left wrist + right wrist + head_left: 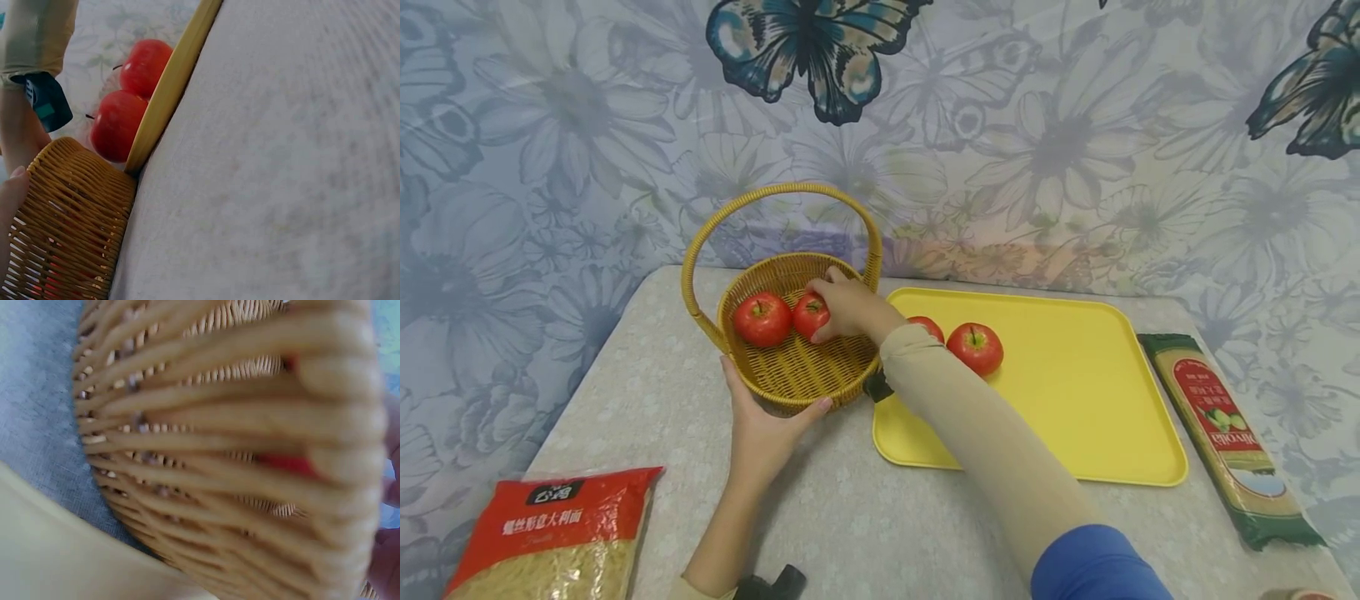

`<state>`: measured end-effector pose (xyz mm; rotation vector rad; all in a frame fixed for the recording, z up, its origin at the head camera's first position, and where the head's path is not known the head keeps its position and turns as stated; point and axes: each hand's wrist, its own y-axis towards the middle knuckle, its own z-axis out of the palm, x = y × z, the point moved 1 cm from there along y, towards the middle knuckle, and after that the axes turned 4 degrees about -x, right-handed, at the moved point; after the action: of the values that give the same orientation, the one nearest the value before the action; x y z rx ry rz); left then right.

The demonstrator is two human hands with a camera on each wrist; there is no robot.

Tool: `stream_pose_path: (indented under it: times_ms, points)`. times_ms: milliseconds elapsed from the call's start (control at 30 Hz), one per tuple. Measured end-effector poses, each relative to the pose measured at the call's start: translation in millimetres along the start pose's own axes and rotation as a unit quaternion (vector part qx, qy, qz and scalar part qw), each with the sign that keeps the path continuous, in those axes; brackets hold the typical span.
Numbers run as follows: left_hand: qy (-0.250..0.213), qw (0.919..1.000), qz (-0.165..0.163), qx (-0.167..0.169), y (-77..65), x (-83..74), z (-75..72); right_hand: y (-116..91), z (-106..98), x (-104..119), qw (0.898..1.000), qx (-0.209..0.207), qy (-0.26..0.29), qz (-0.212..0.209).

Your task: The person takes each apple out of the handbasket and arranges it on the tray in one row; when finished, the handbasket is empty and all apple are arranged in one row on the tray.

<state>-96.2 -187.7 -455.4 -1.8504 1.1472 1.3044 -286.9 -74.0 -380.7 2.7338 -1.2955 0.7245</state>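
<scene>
A yellow wicker basket [790, 371] with a tall arched handle stands at the back left of the table. My left hand [763, 433] holds its near side, thumb and fingers spread around the outer wall; its thumb [14, 190] shows at the basket's edge in the left wrist view. Inside, a red apple [763, 319] lies on the left. My right hand [847, 310] reaches over the rim and grips a second apple [809, 314] beside it. On the yellow tray [1075, 400] sit two more apples, one [976, 348] in full view, the other [928, 327] partly behind my right forearm.
A red-topped bag of pasta [553, 525] lies at the front left. Along the tray's right side lies a long green-ended noodle packet [1232, 437]. A patterned wall covering [1060, 167] rises behind the table. The basket wall [237, 425] fills most of the right wrist view.
</scene>
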Motion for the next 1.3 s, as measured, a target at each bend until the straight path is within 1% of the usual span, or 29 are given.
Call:
stream_pose_path:
  times_ms: [100,267,400,500,633,733,800,900,1067,1167,1300]
  points:
    - [-0.002,0.9999,0.01,-0.004,1.1,3.0,0.1,-3,1,2,1.0,0.008,-0.005,-0.008]
    - [-0.008,0.9998,0.02,-0.005,1.1,2.9,-0.2,-7,4,-1,0.999,0.034,0.027,-0.022]
    - [-0.014,0.9997,0.019,-0.004,0.7,1.2,0.0,-9,5,-5,0.998,0.06,0.017,-0.027]
    - [-0.021,0.9997,0.013,0.0,-1.5,-5.9,-0.9,-11,7,-7,0.997,0.067,0.013,-0.041]
    - [-0.032,0.9994,0.006,0.006,-9.5,-27.6,-4.9,-13,8,-8,0.996,0.066,0.017,-0.063]
    - [-0.037,0.9992,0.006,0.009,-14.3,-38.8,-7.1,-15,10,-10,0.996,0.062,0.008,-0.066]
    - [-0.036,0.9993,0.003,0.012,-15.7,-41.0,-7.2,-16,12,-10,0.996,0.058,0.002,-0.062]
    - [-0.037,0.9992,0.003,0.013,-15.1,-39.1,-6.8,-16,16,-12,0.997,0.05,-0.008,-0.055]
    - [-0.037,0.9992,0.001,0.014,-15.4,-38.5,-6.6,-18,19,-12,0.998,0.03,-0.007,-0.06]
    - [-0.035,0.9993,0.001,0.014,-15.7,-39.4,-6.7,-23,16,-10,0.998,0.013,-0.002,-0.068]
    - [-0.032,0.9994,0.005,0.013,-15.0,-39.4,-6.8,-32,8,-6,0.996,-0.018,0.012,-0.086]
